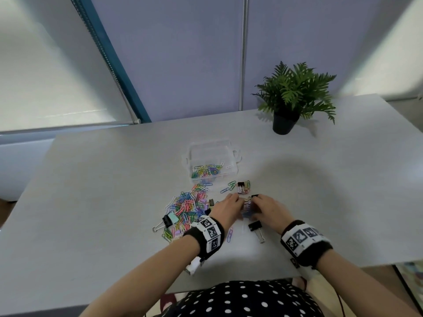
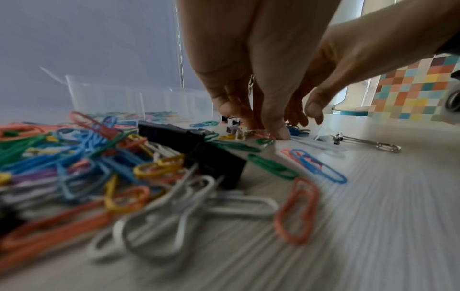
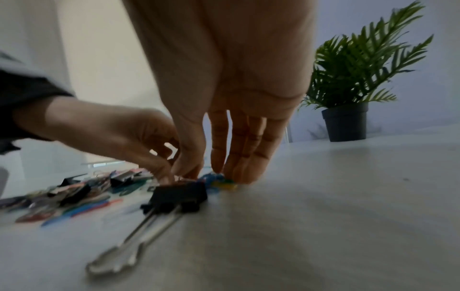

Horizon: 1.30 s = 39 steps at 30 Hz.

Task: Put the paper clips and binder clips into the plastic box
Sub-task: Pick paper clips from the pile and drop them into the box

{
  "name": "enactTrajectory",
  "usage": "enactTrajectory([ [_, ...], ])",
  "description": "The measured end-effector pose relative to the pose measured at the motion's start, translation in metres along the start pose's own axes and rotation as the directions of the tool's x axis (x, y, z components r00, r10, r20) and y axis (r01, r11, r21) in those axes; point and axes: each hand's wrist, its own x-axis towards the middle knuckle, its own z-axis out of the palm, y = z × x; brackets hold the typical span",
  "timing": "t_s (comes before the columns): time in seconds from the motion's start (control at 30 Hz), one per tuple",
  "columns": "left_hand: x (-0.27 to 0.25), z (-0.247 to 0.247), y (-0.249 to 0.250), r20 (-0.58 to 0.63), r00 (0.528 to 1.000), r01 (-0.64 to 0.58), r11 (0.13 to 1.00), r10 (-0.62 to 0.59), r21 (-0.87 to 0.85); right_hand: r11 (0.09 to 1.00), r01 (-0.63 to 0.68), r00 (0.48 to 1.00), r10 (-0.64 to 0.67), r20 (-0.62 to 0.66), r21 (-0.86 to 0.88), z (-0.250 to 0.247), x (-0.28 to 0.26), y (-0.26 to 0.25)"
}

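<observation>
Head view, bottom of frame: polka-dot garment [image 1: 240, 300], both forearms reaching up-frame, each wrist wearing a dark band with black-and-white marker tags [image 1: 209, 233].

Just above the wrists, mid-frame: a black binder clip [image 1: 256, 226] with silver handles lies on the grey table [image 1: 91, 179], between the two wrists, touching neither hand. Lower left of it, a mint-and-black binder clip [image 1: 169, 219] sits at the edge of the loose paper clip pile [image 1: 185, 205], which spreads left of the left hand.

Left hand [image 1: 225, 208] and right hand [image 1: 266, 208] meet fingertip to fingertip over a small clump of clips [image 1: 246, 208] at frame centre. Left wrist view: fingers point down, tips bunched together on the table among small clips. Whether they actually pinch one, cannot tell. Right wrist view: right fingers straight, held side by side, tips down on a blue-yellow clump; thumb close beside the left hand's fingertips. A grip is not visible there either.

Above the hands: a small group of green and blue paper clips with a small binder clip [image 1: 240, 186], apart from the main pile.

Further up: clear plastic box [image 1: 231, 156], open, with coloured paper clips lying along its near side.

Upper right of frame: potted fern [image 1: 295, 92] in a black pot, well apart from everything else.
</observation>
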Motion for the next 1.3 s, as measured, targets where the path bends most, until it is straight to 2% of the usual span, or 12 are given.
enactTrajectory([
  [0.33,0.002,-0.003,-0.013,0.045,0.994,-0.101,0.986,0.095,0.134,0.999,0.010,1.000,-0.010,-0.003,-0.032,-0.002,0.004,-0.012],
  [0.4,0.003,-0.008,-0.019,0.016,0.998,-0.064,0.997,0.064,0.030,0.999,-0.003,1.000,0.003,-0.017,0.037,-0.002,0.009,-0.007],
  [0.47,0.002,-0.015,-0.027,-0.049,0.999,-0.023,0.988,0.015,-0.154,0.979,-0.031,0.998,0.040,-0.042,0.202,-0.004,0.014,-0.001],
  [0.57,-0.002,-0.030,-0.041,-0.075,0.996,0.020,0.927,-0.051,-0.375,0.853,-0.074,0.995,0.095,-0.016,0.516,-0.015,0.015,-0.003],
  [0.63,-0.005,-0.042,-0.051,-0.062,0.992,0.064,0.845,-0.114,-0.531,0.756,-0.076,0.995,0.104,-0.005,0.651,-0.022,0.017,-0.008],
  [0.73,-0.006,-0.059,-0.067,-0.039,0.976,0.129,0.716,-0.214,-0.687,0.670,-0.072,0.993,0.120,-0.012,0.739,-0.031,0.035,-0.018],
  [0.83,0.004,-0.076,-0.083,-0.116,0.944,0.148,0.708,-0.310,-0.691,0.640,-0.037,0.990,0.130,-0.061,0.767,-0.041,0.067,-0.034],
  [1.0,0.030,-0.090,-0.105,-0.191,0.913,0.215,0.824,-0.359,-0.524,0.689,-0.023,0.988,0.125,-0.088,0.725,-0.053,0.114,-0.062],
  [1.1,0.034,-0.088,-0.108,-0.147,0.938,0.258,0.916,-0.314,-0.307,0.831,0.004,0.997,0.042,-0.069,0.556,-0.058,0.121,-0.069],
  [1.17,0.028,-0.084,-0.102,-0.178,0.945,0.224,0.940,-0.274,-0.257,0.905,0.071,0.995,-0.036,-0.092,0.420,-0.066,0.111,-0.066],
  [1.23,0.018,-0.077,-0.088,-0.203,0.959,0.143,0.954,-0.199,-0.263,0.918,0.146,0.988,-0.116,-0.105,0.368,-0.071,0.092,-0.056],
  [1.3,0.008,-0.065,-0.067,-0.121,0.987,0.071,0.967,-0.103,-0.247,0.945,0.182,0.983,-0.186,-0.012,0.271,-0.071,0.071,-0.041],
])
